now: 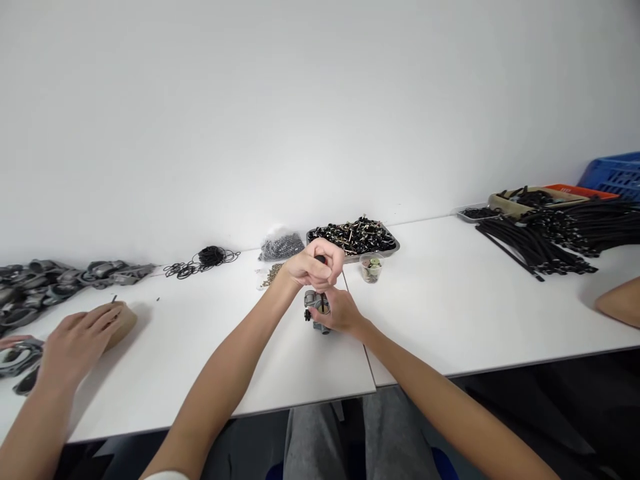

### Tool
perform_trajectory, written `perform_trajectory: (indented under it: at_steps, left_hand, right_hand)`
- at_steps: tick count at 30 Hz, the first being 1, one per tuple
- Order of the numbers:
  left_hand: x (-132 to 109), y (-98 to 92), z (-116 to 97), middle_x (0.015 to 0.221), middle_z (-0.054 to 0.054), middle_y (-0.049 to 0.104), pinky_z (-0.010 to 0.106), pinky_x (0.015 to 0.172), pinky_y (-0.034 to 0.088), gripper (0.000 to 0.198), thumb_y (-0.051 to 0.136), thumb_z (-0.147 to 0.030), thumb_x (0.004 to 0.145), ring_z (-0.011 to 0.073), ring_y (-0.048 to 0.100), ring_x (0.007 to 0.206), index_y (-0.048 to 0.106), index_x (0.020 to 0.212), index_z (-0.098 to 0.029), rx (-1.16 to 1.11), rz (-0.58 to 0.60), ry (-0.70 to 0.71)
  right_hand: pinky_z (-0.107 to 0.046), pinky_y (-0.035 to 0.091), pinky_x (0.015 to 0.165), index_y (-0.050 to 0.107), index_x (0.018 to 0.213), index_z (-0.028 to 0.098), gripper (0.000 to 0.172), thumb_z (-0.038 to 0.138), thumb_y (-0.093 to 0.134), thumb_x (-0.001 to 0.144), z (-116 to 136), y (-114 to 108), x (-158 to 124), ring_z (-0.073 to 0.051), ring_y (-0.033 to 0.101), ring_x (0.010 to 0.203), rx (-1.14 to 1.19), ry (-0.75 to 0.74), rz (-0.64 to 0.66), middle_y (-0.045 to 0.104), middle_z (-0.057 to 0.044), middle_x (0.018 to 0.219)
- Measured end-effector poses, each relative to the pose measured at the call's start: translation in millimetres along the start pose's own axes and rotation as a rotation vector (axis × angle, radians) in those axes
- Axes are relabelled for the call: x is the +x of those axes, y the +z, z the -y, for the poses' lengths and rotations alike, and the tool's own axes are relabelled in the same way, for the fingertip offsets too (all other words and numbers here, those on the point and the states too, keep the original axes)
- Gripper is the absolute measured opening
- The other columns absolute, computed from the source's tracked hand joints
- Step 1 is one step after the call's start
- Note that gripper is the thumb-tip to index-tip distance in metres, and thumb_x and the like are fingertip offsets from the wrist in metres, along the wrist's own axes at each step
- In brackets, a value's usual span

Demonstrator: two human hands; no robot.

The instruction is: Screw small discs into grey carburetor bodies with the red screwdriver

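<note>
My left hand (316,264) is closed in a fist around a black-handled screwdriver (321,259), held upright with its dark shaft pointing down. Below it, a small grey metal housing (310,300) with a round opening and a black fitting on its left side sits on the white table. My right hand (340,310) wraps around the right side of this housing and steadies it. The shaft reaches down into or just in front of the opening; the tip's exact contact is hidden by my fingers.
Behind my hands are a tray of black-and-brass screws (357,235), a cup of small parts (371,268) and a bag of dark pieces (281,247). Grey castings (45,283) lie left, black hoses (535,247) right. A neighbour's hand (80,340) touches a tape roll (125,323).
</note>
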State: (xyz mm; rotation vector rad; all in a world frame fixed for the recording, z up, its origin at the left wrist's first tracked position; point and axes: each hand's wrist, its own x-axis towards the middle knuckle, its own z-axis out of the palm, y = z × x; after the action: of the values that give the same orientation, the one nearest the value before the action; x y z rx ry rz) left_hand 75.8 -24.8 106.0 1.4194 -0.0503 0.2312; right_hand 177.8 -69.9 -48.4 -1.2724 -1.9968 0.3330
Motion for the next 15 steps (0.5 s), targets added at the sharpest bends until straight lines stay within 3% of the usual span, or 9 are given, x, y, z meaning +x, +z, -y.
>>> perform_trajectory:
  at_steps: [4,11,15]
  left_hand:
    - [-0.4,-3.5,2.4,0.030,-0.005,0.033,0.020,0.026,0.026,0.037,0.084,-0.038,0.057,0.0049,0.026,0.022,0.057,0.052,-0.013,0.020,-0.082,-0.026]
    - [-2.8,3.4,3.4,0.031,-0.010,0.024,0.019,0.027,0.020,0.044,0.089,-0.039,0.048,0.0021,0.019,0.025,0.054,0.053,-0.014,0.024,-0.410,0.045]
    - [-12.6,21.2,7.8,0.037,-0.011,0.026,0.016,0.032,0.018,0.031,0.083,-0.030,0.063,0.0017,0.022,0.030,0.057,0.067,-0.014,0.006,-0.716,0.228]
  right_hand:
    - [-0.025,0.039,0.066,0.049,0.103,0.019,0.039,0.050,0.056,0.081,0.8,1.6,0.0,-0.015,0.058,0.072,0.027,-0.007,-0.034,0.060,-0.002,0.082]
    - [-0.026,0.042,0.071,0.050,0.101,0.019,0.033,0.046,0.055,0.083,4.4,-1.9,-2.2,-0.015,0.059,0.079,0.074,-0.056,-0.057,0.063,-0.003,0.094]
    - [-0.024,0.041,0.071,0.051,0.100,0.019,0.031,0.045,0.054,0.085,8.2,-3.9,-3.8,-0.014,0.058,0.080,0.076,-0.072,-0.065,0.062,-0.002,0.094]
